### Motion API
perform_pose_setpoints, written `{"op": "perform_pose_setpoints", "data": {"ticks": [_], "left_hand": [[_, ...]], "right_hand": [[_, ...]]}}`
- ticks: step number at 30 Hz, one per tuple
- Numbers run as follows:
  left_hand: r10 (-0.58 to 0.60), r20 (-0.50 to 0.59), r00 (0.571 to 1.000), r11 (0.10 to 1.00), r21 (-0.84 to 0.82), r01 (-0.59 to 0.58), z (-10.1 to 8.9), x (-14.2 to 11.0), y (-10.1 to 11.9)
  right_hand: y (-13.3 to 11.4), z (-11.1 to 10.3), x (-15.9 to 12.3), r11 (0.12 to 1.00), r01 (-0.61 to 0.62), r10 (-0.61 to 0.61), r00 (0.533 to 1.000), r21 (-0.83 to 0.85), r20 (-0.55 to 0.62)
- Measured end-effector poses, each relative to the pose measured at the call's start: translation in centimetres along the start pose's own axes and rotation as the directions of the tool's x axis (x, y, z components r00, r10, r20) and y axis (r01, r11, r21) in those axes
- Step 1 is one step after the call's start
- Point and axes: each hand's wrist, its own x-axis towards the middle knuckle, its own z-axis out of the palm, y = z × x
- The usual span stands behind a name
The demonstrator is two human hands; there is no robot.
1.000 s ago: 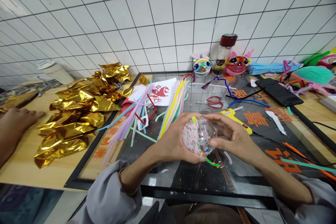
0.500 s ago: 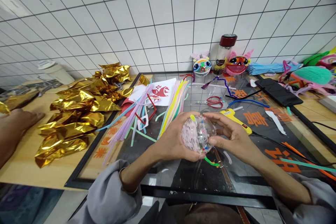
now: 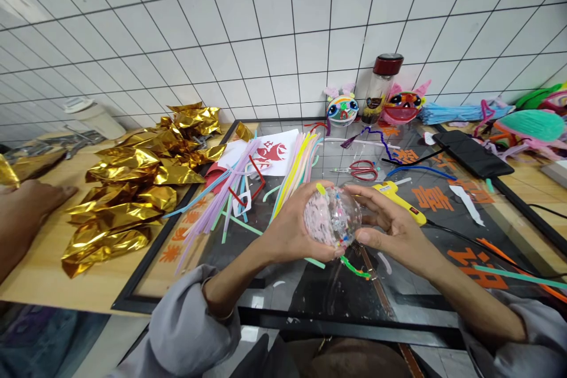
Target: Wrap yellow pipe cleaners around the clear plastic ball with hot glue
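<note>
Between my hands, above the dark tabletop, is a clear plastic ball [image 3: 342,221]. Its left half is covered in pale pink, and its clear half shows small coloured bits. My left hand [image 3: 290,227] is closed around the pink side. On the clear side, my right hand [image 3: 392,224] has its fingers and thumb curved against the ball. A green and orange strip [image 3: 354,269] lies just below it. Nearest my right hand is a yellow glue gun [image 3: 401,201], with red-handled scissors [image 3: 363,170] beyond it.
Pipe cleaners [image 3: 221,207] and a white paper with a red cut-out [image 3: 283,153] lie ahead. Gold foil pieces [image 3: 119,212] and another person's hand [image 3: 38,207] are at left. Two decorated balls [image 3: 342,110], a bottle [image 3: 380,91] and a phone [image 3: 472,153] stand or lie behind.
The ball has turned slightly and shifted a little up and left in my hands. My right thumb has slid toward the ball's right edge. The other person's hand has moved slightly.
</note>
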Motion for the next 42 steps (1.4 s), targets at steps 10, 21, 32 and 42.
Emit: {"op": "perform_pose_setpoints", "data": {"ticks": [10, 21, 32, 42], "left_hand": [[0.021, -0.129, 0.991, 0.996, 0.084, -0.01, 0.8, 0.1, -0.8], [0.095, -0.118, 0.989, 0.957, 0.283, -0.058, 1.9, 0.2, -0.4], [0.028, -0.026, 0.999, 0.958, 0.286, -0.019, 1.5, -0.1, -0.5], [-0.033, 0.07, 0.997, 0.98, 0.196, 0.019, 0.7, -0.3, 0.5]], "right_hand": [[-0.3, 1.9, -0.6, 0.966, -0.006, -0.024, 0.993, -0.258, -0.112], [-0.8, 3.6, -0.1, 0.902, -0.044, -0.072, 0.965, -0.428, -0.251], [-0.6, 3.5, -0.1, 0.912, -0.07, -0.049, 0.959, -0.405, -0.277], [-0.1, 3.0, -0.3, 0.931, -0.096, 0.002, 0.966, -0.353, -0.257]]}}
